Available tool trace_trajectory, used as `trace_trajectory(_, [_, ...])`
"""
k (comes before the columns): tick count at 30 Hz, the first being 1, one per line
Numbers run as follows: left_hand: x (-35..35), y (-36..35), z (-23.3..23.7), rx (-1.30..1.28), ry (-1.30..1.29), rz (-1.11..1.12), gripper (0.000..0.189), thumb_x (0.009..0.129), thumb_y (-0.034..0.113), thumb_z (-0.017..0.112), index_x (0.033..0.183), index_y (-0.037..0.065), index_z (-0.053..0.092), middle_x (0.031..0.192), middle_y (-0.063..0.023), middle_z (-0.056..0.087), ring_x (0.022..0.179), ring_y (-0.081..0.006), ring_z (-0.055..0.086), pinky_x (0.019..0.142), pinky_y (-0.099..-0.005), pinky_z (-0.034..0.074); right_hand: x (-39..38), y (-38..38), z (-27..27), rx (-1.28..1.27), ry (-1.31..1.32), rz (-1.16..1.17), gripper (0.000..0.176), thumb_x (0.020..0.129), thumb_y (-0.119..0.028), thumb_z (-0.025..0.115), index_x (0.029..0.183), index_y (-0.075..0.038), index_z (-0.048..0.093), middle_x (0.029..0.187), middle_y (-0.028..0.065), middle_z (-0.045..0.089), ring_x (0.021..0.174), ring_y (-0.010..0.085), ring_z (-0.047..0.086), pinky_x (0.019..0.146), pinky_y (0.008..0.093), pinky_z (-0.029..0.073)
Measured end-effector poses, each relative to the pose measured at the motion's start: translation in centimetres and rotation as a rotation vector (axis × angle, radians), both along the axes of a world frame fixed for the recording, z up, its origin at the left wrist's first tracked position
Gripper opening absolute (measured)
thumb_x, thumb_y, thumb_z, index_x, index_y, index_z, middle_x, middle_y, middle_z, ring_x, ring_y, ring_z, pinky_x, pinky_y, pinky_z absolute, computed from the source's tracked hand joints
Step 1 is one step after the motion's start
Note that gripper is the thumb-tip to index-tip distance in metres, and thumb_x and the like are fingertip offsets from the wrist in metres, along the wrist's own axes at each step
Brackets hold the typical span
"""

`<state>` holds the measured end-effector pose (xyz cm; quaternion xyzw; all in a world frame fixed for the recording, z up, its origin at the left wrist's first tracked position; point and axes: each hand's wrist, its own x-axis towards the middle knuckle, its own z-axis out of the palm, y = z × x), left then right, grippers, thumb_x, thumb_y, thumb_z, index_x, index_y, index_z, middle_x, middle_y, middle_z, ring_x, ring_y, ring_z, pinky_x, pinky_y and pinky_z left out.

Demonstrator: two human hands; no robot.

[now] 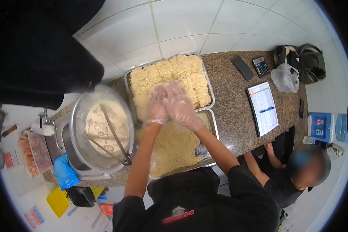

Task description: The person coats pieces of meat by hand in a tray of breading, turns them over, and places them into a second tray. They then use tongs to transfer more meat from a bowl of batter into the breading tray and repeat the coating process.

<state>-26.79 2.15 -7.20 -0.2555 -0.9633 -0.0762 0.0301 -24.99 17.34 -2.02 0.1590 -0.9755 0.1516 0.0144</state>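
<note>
My left hand [157, 105] and my right hand [179, 103] both wear clear plastic gloves. Side by side, they lie flat with fingers stretched forward over the near part of a metal tray [212, 92] filled with crumb-coated pieces [181, 71]. The palms face down, so whatever is under them is hidden. Below my wrists, a second metal tray [216, 135] holds loose pale crumbs [174, 149], partly covered by my forearms. To the left stands a large metal bowl [76, 127] of creamy batter [104, 123], with long metal tongs [112, 131] resting in it.
On the granite counter [228, 104] at right lie a phone [242, 68], a calculator [261, 67], a notebook [262, 110] with a pen and a plastic bag [285, 78]. A person [286, 181] sits at lower right. A blue packet [65, 171] and a meat container [38, 152] are left.
</note>
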Motion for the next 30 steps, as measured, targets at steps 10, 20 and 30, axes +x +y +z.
trace_trajectory(10, [1.6, -0.3, 2.8, -0.213, -0.016, -0.039, 0.074, 0.099, 0.037, 0.047, 0.161, 0.002, 0.028, 0.169, -0.0216, 0.02, 0.159, -0.0355, 0.014, 0.13, -0.0484, 0.011, 1.2, -0.1, 0.9, 0.017, -0.099, 0.12, 0.082, 0.107, -0.053, 0.032, 0.159, 0.01, 0.023, 0.167, 0.0312, 0.016, 0.159, 0.0408, 0.006, 0.129, 0.0486, 0.001])
trace_trajectory(20, [20.5, -6.5, 4.0, 0.605, 0.257, 0.255, 0.018, 0.089, 0.008, 0.076, 0.107, 0.005, 0.075, 0.108, -0.0138, 0.074, 0.106, -0.0329, 0.069, 0.098, -0.0426, 0.055, 16.6, 2.9, -4.2, -0.691, -0.096, -0.202, 0.045, 0.105, -0.023, 0.054, 0.141, 0.004, 0.055, 0.154, 0.0246, 0.047, 0.148, 0.034, 0.04, 0.123, 0.0416, 0.031])
trace_trajectory(30, [25.1, -10.4, 1.6, 1.164, -0.355, 0.733, 0.045, 0.106, 0.036, 0.055, 0.132, 0.001, 0.066, 0.129, -0.0191, 0.069, 0.12, -0.0319, 0.066, 0.104, -0.0374, 0.048, 19.8, -7.4, -13.6, -1.159, -0.345, -0.464, 0.045, 0.108, -0.029, 0.052, 0.143, 0.0, 0.054, 0.15, 0.0174, 0.051, 0.138, 0.0262, 0.048, 0.116, 0.0395, 0.036])
